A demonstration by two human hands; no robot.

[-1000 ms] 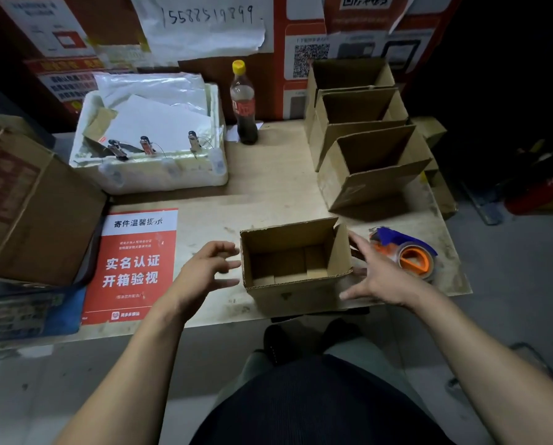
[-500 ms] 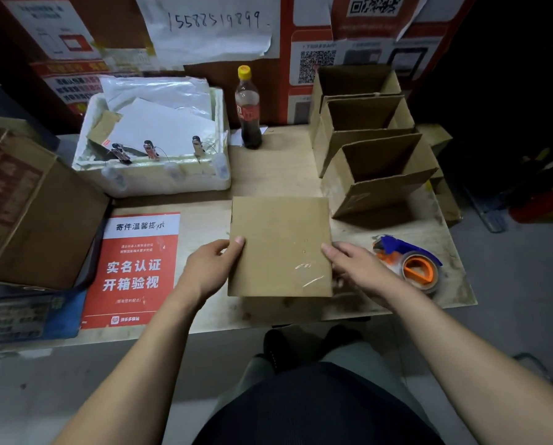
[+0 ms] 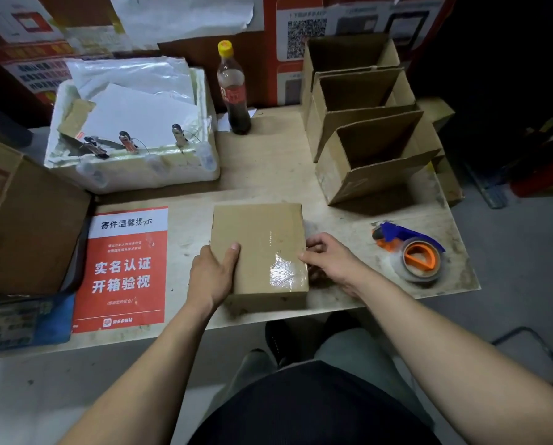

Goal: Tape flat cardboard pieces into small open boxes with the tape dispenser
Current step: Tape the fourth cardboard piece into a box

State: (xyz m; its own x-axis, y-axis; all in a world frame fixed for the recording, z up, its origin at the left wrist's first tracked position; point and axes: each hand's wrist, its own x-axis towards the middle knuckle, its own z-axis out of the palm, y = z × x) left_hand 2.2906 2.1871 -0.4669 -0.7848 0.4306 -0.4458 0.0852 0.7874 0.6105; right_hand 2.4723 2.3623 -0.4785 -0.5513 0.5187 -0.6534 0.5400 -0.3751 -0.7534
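the small cardboard box (image 3: 258,252) is sitting bottom-up at the near edge of the table (image 3: 268,162), clear tape shining across its right side. the left hand (image 3: 211,275) is gripping its left edge, thumb lying on top. the right hand (image 3: 329,262) is holding the right edge with curled fingers. the tape dispenser (image 3: 411,252), blue and orange, is lying untouched just right of that hand. a red notice (image 3: 122,268) is reading "寄件温馨提示" and "实名认证 开箱验视". three open boxes (image 3: 370,130) are standing behind, beside a cola bottle (image 3: 233,91) and a qr code (image 3: 306,36).
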